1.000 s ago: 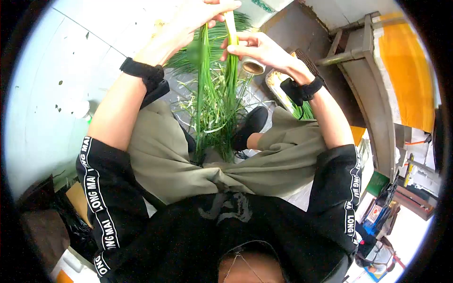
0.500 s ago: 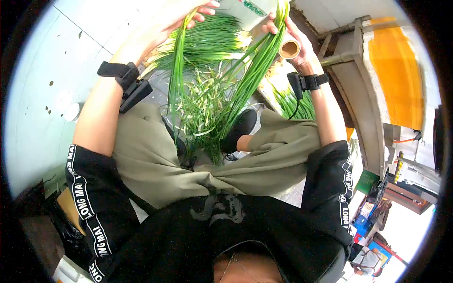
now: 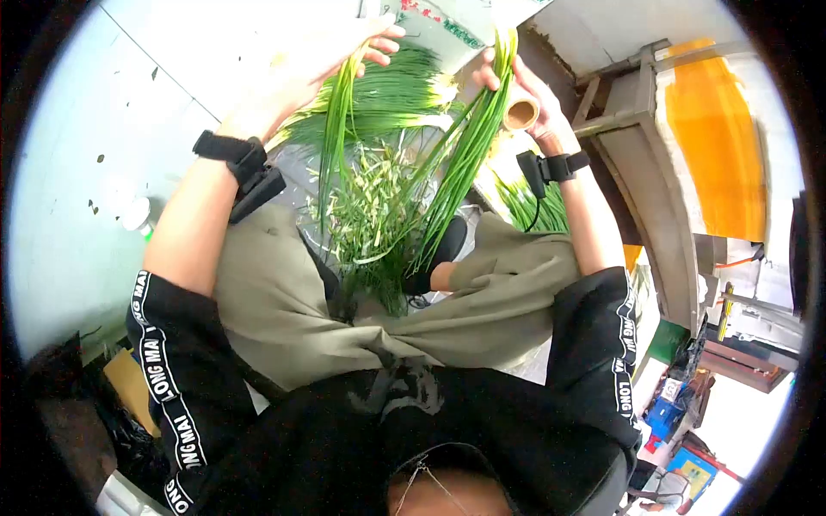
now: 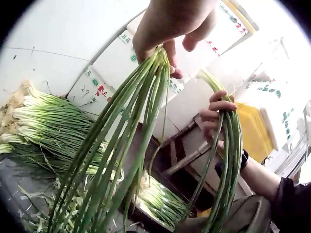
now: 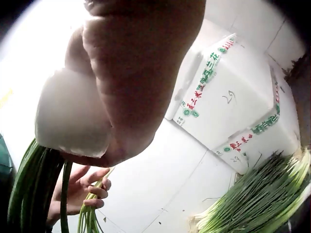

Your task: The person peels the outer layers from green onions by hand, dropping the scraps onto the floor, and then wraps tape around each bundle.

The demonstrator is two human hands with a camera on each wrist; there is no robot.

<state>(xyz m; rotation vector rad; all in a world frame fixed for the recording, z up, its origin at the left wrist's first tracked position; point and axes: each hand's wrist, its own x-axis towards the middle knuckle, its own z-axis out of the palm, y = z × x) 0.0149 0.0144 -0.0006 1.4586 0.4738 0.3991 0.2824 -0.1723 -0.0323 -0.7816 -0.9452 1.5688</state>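
Note:
My left hand [image 3: 348,56] grips a thin bunch of scallions [image 4: 131,107] near its pale end, and the green leaves hang down and fan out. Across from it, my right hand [image 3: 542,90] holds a thicker bunch of scallions [image 3: 469,146], its leaves trailing toward the shoe. A roll of tape [image 3: 521,114] with a brown core sits at the right palm, showing as a white cylinder in the right wrist view. Between and below the hands lies a heap of stripped leaves and trimmings [image 3: 374,206] on the floor.
A large pile of scallions [image 3: 387,90] lies beyond the trimmings. More scallions [image 4: 160,199] fill a low container at the right. White foam boxes [image 5: 233,92] with printed tape stand behind. A metal-framed table [image 3: 641,112] rises on the right.
The hands were close together at the centre; they have since spread apart, left hand leftward, right hand rightward, each with its own bunch. Over the last half second they have barely moved.

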